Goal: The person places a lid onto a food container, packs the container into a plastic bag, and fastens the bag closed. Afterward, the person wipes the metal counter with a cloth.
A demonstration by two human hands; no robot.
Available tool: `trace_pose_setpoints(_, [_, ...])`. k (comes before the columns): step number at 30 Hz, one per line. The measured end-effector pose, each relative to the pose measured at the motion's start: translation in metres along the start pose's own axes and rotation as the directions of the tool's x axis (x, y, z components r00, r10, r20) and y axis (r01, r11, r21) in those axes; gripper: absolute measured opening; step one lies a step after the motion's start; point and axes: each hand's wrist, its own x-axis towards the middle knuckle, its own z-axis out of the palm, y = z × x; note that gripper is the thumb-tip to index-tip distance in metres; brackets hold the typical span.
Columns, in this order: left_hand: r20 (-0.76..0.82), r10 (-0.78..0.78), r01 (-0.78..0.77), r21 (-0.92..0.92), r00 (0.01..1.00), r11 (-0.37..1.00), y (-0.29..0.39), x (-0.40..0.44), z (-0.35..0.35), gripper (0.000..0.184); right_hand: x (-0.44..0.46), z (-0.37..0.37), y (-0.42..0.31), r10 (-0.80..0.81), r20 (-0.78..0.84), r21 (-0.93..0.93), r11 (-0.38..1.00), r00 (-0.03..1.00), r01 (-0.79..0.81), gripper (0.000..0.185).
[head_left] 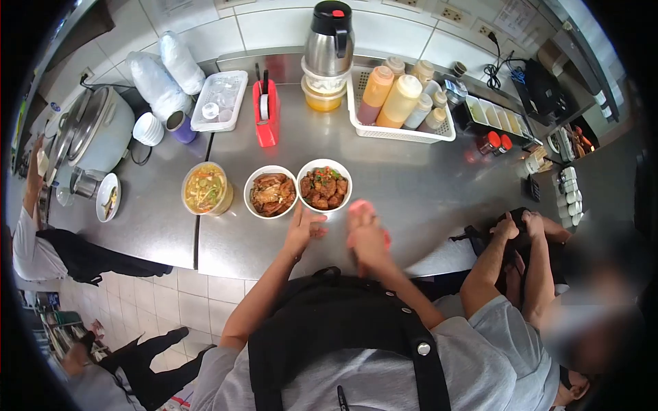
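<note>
Two white bowls of food stand side by side on the steel counter (274, 236): the left bowl (272, 192) holds brown glazed pieces, the right bowl (324, 186) browned chunks with green and red bits. My left hand (300, 231) is just below the two bowls, its fingers extended and apart, holding nothing. My right hand (368, 236), blurred, presses on a pink cloth (363, 207) to the right of the right bowl. Left of both bowls is a clear tub (207, 189) of soup with shredded vegetables.
Behind the bowls are a red holder (266, 115), a steel jug (329, 41) on stacked tubs, and a white basket (404, 132) of sauce bottles. A seated person (507, 294) is close on my right. Other people are at the left.
</note>
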Motion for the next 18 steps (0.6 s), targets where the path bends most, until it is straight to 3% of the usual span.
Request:
trace_pose_setpoints(1, [0.0, -0.026, 0.026, 0.001, 1.0, 1.0, 0.007, 0.002, 0.008, 0.057, -0.002, 0.001, 0.004, 0.01, 0.003, 0.0, 1.0, 1.0, -0.01, 0.07])
trace_pose_setpoints(3, [0.025, -0.021, 0.021, -0.001, 0.999, 1.0, 0.005, 0.012, 0.012, 0.056, -0.007, 0.003, 0.01, -0.15, -0.097, 0.197, 0.966, 0.984, 0.166, 0.073])
trace_pose_setpoints(5, [0.024, -0.023, 0.023, 0.01, 0.999, 1.0, 0.017, 0.012, 0.023, 0.053, 0.017, 0.027, 0.063, 0.096, -0.022, 0.224, 0.971, 0.995, -0.088, 0.073])
trace_pose_setpoints(6, [0.025, -0.024, 0.024, 0.008, 0.999, 1.0, 0.024, 0.013, 0.03, 0.053, 0.029, 0.032, 0.095, 0.189, -0.048, 0.149, 0.972, 0.981, -0.18, 0.072])
trace_pose_setpoints(9, [-0.018, 0.018, -0.016, 0.096, 1.0, 0.995, 0.029, 0.018, 0.042, 0.051, 0.039, 0.019, 0.19, 0.436, -0.078, -0.026, 0.898, 0.896, -0.439, 0.072])
trace_pose_setpoints(11, [-0.041, 0.048, -0.045, 0.072, 0.998, 0.996, 0.03, 0.023, 0.043, 0.042, 0.03, -0.001, 0.227, 0.561, 0.023, -0.022, 0.828, 0.828, -0.561, 0.072])
trace_pose_setpoints(15, [-0.001, 0.062, -0.062, 0.05, 0.998, 0.997, 0.026, 0.038, 0.033, 0.045, 0.025, 0.008, 0.278, 0.585, 0.15, 0.154, 0.782, 0.797, -0.604, 0.073])
trace_pose_setpoints(17, [0.017, 0.046, -0.047, 0.069, 0.999, 0.996, 0.028, 0.04, 0.029, 0.044, 0.026, 0.023, 0.295, 0.45, 0.166, 0.206, 0.854, 0.877, -0.477, 0.079])
trace_pose_setpoints(18, [0.022, 0.032, -0.034, 0.074, 0.999, 0.997, 0.028, 0.043, 0.031, 0.044, 0.024, 0.022, 0.297, 0.468, 0.153, 0.203, 0.847, 0.87, -0.491, 0.079])
